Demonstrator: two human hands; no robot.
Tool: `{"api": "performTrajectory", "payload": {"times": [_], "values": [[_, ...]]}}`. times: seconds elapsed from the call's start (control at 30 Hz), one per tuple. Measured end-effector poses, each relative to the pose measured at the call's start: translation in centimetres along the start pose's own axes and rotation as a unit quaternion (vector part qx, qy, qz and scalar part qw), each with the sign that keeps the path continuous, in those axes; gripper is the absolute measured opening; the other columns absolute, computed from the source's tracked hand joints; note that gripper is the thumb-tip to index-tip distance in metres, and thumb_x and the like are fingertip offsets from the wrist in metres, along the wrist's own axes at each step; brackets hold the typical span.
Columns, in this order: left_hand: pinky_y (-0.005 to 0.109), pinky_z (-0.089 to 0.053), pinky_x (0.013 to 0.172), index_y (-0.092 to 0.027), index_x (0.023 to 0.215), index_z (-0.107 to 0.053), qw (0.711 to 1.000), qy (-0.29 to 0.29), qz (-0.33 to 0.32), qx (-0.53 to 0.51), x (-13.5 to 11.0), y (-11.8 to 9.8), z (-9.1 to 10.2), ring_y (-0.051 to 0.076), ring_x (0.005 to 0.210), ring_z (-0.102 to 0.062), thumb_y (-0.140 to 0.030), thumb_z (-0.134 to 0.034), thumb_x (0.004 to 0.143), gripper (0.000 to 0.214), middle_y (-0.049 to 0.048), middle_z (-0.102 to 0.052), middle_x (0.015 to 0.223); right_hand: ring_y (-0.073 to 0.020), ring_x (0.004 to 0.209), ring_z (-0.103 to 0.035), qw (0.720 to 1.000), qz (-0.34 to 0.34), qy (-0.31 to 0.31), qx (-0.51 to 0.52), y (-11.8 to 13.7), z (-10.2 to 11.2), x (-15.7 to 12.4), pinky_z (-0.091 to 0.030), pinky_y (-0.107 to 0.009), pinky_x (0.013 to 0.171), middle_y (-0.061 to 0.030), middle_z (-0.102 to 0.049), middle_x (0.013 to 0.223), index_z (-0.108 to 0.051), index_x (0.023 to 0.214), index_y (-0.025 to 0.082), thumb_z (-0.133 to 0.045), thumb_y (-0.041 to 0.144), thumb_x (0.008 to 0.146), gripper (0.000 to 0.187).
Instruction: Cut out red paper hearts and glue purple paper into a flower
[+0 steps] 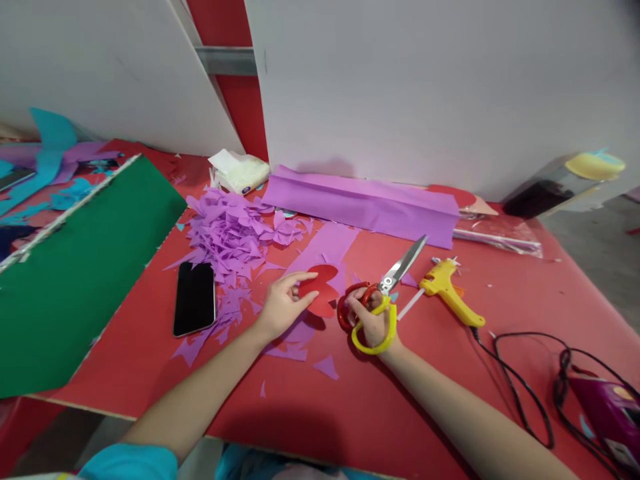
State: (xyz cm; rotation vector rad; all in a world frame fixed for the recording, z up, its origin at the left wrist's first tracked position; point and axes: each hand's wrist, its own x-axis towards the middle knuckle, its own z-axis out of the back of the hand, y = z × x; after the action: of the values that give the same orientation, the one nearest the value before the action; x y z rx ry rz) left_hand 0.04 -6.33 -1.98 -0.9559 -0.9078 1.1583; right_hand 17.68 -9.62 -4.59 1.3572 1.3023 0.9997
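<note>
In the middle of the head view, my left hand [286, 301] pinches a red paper cut-out [324, 291] with a rounded, notched outline. Just right of it, my right hand [373, 321] grips scissors [400, 267] by their red and yellow handles. The blades look closed and point up and away to the right, apart from the red paper. Under my left hand lies a purple paper strip [325, 247] on the red table [400, 413]. A heap of cut purple paper pieces [227, 230] spreads beyond my left hand.
A black phone [195, 298] lies left of my left arm; a green board [100, 287] stands beyond it. Folded purple paper [360, 205] and a tissue pack [240, 172] sit at the back. Right are a yellow glue gun [454, 293], its black cord and a bottle [565, 180].
</note>
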Motion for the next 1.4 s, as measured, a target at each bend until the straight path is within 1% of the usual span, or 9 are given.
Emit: {"api": "performTrajectory", "payload": {"times": [0.13,0.33,0.57,0.73,0.87,0.93,1.0,1.17,1.4], "values": [[0.021,-0.047,0.053,-0.018,0.102,-0.062,0.999,-0.028,0.023,-0.031,0.4,-0.7,0.9,0.007,0.057,-0.056,-0.023,-0.065,0.070,0.033,0.0074,-0.065,0.102,-0.0067,0.037,-0.040,0.999,-0.033,0.002,0.022,0.4,0.1,-0.3,-0.031,-0.019,0.034,0.0060,-0.044,0.045,-0.048,0.063,0.018,-0.058,0.040,0.075,0.027],[0.020,-0.048,0.051,-0.018,0.099,-0.063,0.997,-0.072,-0.020,-0.026,1.5,-2.9,2.2,0.009,0.061,-0.059,-0.021,-0.066,0.068,0.031,0.0056,-0.067,0.096,-0.0076,0.045,-0.047,0.994,-0.113,0.005,0.011,1.6,0.0,-1.0,-0.035,-0.018,0.038,0.0016,-0.052,0.057,-0.056,0.070,0.016,-0.064,0.052,0.067,0.037],[0.016,-0.031,0.034,-0.019,0.100,-0.064,0.992,-0.099,-0.080,-0.002,3.8,-6.7,3.0,0.000,0.039,-0.036,-0.018,-0.066,0.068,0.032,0.0025,-0.067,0.089,-0.0109,0.052,-0.052,0.990,-0.098,0.090,0.036,0.9,0.5,-2.1,-0.037,-0.020,0.039,-0.0044,-0.059,0.071,-0.059,0.082,0.019,-0.054,0.061,0.071,0.044],[0.014,-0.028,0.034,-0.019,0.100,-0.063,0.987,-0.099,-0.124,0.023,3.2,-8.3,3.0,0.000,0.039,-0.030,-0.016,-0.066,0.069,0.031,0.0009,-0.065,0.087,-0.0114,0.052,-0.052,0.990,-0.088,0.076,0.082,0.9,-0.4,-4.4,-0.037,-0.020,0.038,-0.0033,-0.057,0.071,-0.057,0.086,0.019,-0.055,0.064,0.069,0.048],[0.016,-0.034,0.040,-0.021,0.100,-0.063,0.989,-0.041,-0.131,0.057,2.1,-8.5,3.0,0.002,0.043,-0.036,-0.019,-0.065,0.071,0.029,-0.0006,-0.066,0.081,-0.0074,0.044,-0.043,0.989,-0.001,0.030,0.143,1.7,-1.4,-4.5,-0.032,-0.018,0.034,-0.0007,-0.054,0.070,-0.053,0.079,0.020,-0.052,0.063,0.071,0.044],[0.018,-0.040,0.046,-0.021,0.099,-0.063,0.987,0.011,-0.135,0.087,1.6,-8.7,2.9,0.004,0.048,-0.042,-0.018,-0.065,0.071,0.028,0.0004,-0.067,0.089,-0.0120,0.056,-0.050,0.989,0.046,-0.027,0.137,2.4,-1.5,-3.8,-0.041,-0.024,0.042,-0.0029,-0.055,0.081,-0.053,0.085,0.022,-0.052,0.063,0.070,0.044],[0.020,-0.044,0.054,-0.021,0.098,-0.064,0.978,0.083,-0.143,0.126,1.2,-8.9,2.7,0.007,0.055,-0.050,-0.015,-0.065,0.071,0.028,0.0010,-0.067,0.094,-0.0145,0.060,-0.051,0.991,0.075,-0.056,0.094,3.0,-1.2,-2.9,-0.044,-0.028,0.049,-0.0007,-0.053,0.075,-0.051,0.083,0.024,-0.059,0.054,0.067,0.035],[0.025,-0.047,0.068,-0.017,0.097,-0.064,0.947,0.226,-0.140,0.182,0.6,-8.9,1.7,0.012,0.072,-0.059,-0.010,-0.061,0.072,0.026,0.0027,-0.068,0.098,-0.0122,0.051,-0.045,0.992,0.042,-0.119,-0.002,3.7,-0.8,-1.9,-0.041,-0.028,0.049,0.0063,-0.041,0.057,-0.040,0.069,0.024,-0.068,0.032,0.061,0.030],[0.029,-0.046,0.077,-0.019,0.091,-0.061,0.947,0.267,-0.091,0.150,0.8,-8.0,0.7,0.016,0.085,-0.060,-0.009,-0.056,0.074,0.020,0.0013,-0.066,0.094,-0.0076,0.044,-0.040,0.982,0.043,-0.176,-0.050,2.9,-1.1,-1.8,-0.034,-0.023,0.041,0.0091,-0.041,0.056,-0.037,0.071,0.023,-0.068,0.030,0.057,0.035]]}}
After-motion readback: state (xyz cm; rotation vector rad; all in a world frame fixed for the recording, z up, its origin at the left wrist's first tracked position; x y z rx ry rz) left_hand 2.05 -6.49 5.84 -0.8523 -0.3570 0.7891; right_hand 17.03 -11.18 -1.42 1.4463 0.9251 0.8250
